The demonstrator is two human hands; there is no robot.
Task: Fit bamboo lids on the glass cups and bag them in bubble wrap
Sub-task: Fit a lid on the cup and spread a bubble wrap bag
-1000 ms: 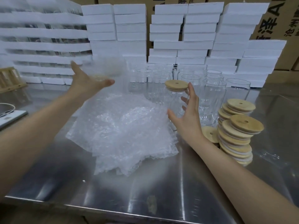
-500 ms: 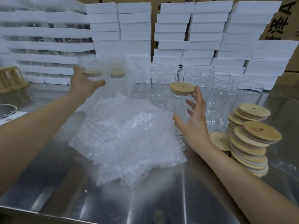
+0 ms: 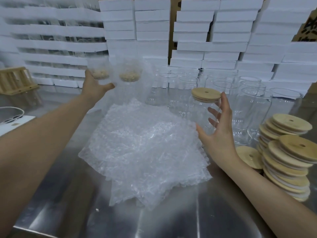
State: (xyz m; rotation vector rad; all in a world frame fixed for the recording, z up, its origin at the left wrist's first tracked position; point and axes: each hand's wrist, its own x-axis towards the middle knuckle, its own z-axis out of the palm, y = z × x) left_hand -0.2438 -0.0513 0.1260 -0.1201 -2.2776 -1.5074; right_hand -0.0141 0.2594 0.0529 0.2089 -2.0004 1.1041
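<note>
Crowding the far edge of the steel tabletop [image 3: 171, 220] are stacked white foam boxes [image 3: 193, 31], with a wooden rack [image 3: 15, 79] at the far left corner. Open glass cups [image 3: 253, 100] stand in rows in front of the boxes, all empty. A pile of bubble-wrap bags [image 3: 145, 152] fills the middle. Leaning stacks of bamboo lids [image 3: 289, 158] sit along the right edge. Two bagged cups [image 3: 130, 73] stand far left, lids showing tan through the wrap. The left hand [image 3: 96, 85] is at the leftmost one, fingers hidden behind it, so grip can't be told. The right hand [image 3: 221, 134] is spread open beside the lidded cup [image 3: 200, 114], index tip at its lid [image 3: 205, 94].
</note>
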